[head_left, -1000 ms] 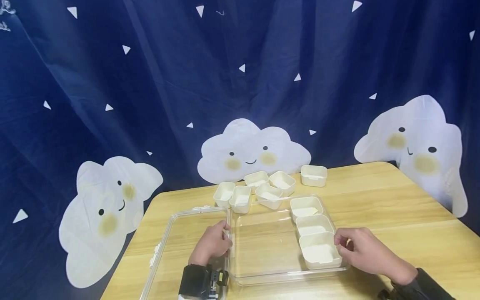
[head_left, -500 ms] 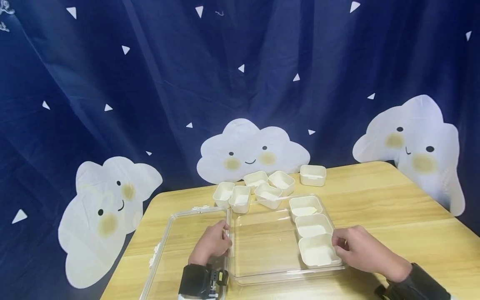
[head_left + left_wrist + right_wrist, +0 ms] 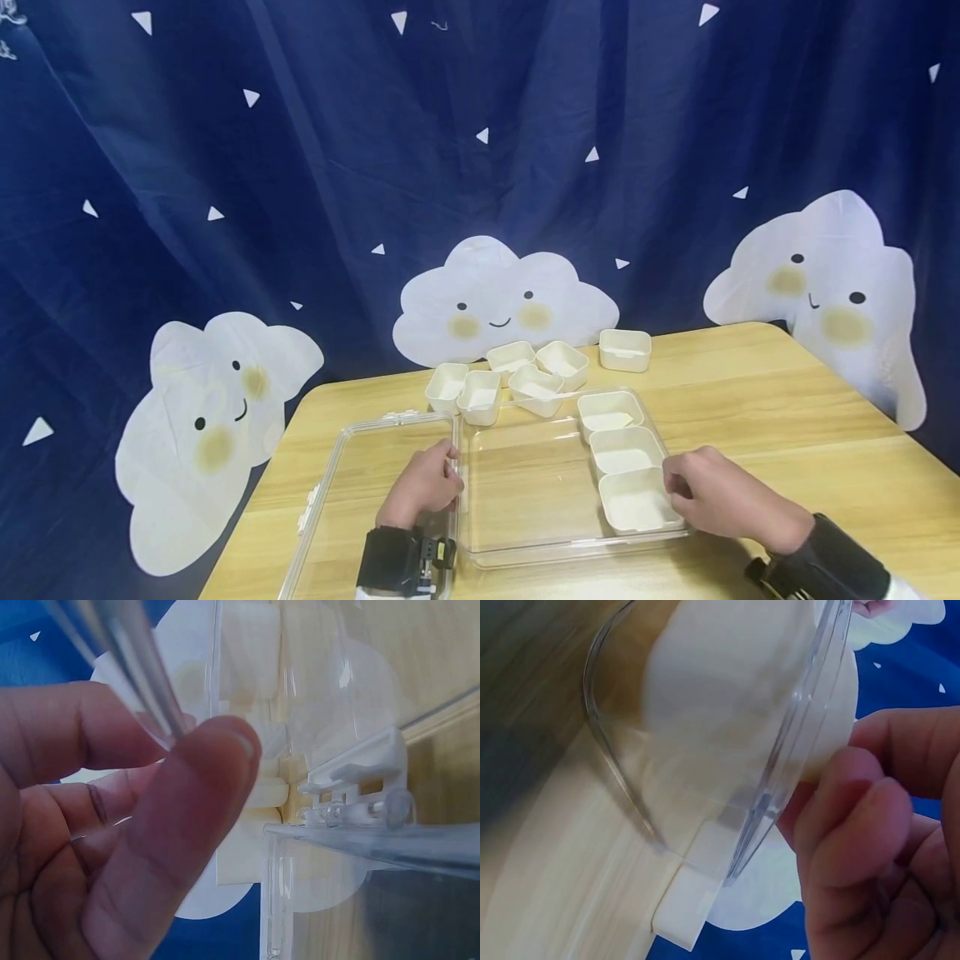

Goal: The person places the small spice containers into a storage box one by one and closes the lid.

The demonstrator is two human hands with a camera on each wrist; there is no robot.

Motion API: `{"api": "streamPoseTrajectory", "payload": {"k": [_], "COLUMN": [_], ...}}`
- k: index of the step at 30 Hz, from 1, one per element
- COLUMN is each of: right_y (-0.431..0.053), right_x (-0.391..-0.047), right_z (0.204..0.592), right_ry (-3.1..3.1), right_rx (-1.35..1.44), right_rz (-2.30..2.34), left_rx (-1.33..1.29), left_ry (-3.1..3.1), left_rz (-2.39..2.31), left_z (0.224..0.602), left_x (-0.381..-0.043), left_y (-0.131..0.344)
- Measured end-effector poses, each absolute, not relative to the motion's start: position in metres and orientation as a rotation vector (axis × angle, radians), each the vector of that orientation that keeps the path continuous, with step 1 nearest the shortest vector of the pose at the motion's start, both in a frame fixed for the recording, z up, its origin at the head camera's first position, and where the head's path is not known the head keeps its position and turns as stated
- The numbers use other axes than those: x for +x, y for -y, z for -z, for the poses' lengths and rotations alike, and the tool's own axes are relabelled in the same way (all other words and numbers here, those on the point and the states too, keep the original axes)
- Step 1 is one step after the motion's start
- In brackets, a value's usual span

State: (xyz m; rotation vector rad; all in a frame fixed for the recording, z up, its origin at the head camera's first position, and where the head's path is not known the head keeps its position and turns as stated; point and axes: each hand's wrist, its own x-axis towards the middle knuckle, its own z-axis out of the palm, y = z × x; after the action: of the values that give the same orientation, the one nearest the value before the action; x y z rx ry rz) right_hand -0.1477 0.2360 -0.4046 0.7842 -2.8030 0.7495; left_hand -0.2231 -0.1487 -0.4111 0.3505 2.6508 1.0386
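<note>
Left hand (image 3: 423, 483), thumb and finger pinching an edge of the transparent case (image 3: 525, 492) at the seam between its two opened halves; right hand (image 3: 716, 492), fingers curled beside the case's outer wall and the near cup (image 3: 637, 502); whether it grasps either or merely touches cannot be told; the case's right half spans the space between the hands, its left half (image 3: 360, 492) lying left of the left hand; beyond the near cup, farther out than the right hand, the middle cup (image 3: 626, 448) and far cup (image 3: 609, 412) continue a row inside the case; six loose cups (image 3: 534, 382) stand on the wooden table (image 3: 772, 400), farther out than both hands, the rightmost apart from the others; a dark blue curtain (image 3: 337, 167) with white clouds (image 3: 506, 287) hangs beyond
</note>
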Motion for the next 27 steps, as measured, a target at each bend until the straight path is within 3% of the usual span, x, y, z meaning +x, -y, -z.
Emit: {"api": "streamPoseTrajectory", "payload": {"k": [27], "right_y": [-0.2301], "right_x": [-0.1517], "right_z": [0.401], "right_ry": [2.885], "right_rx": [0.746], "right_rz": [-0.69], "left_rx": [0.324], "left_ry": [-2.655], "left_rz": [-1.012], "left_z": [0.4076], "left_x": [-0.2214], "left_y": [0.147]}}
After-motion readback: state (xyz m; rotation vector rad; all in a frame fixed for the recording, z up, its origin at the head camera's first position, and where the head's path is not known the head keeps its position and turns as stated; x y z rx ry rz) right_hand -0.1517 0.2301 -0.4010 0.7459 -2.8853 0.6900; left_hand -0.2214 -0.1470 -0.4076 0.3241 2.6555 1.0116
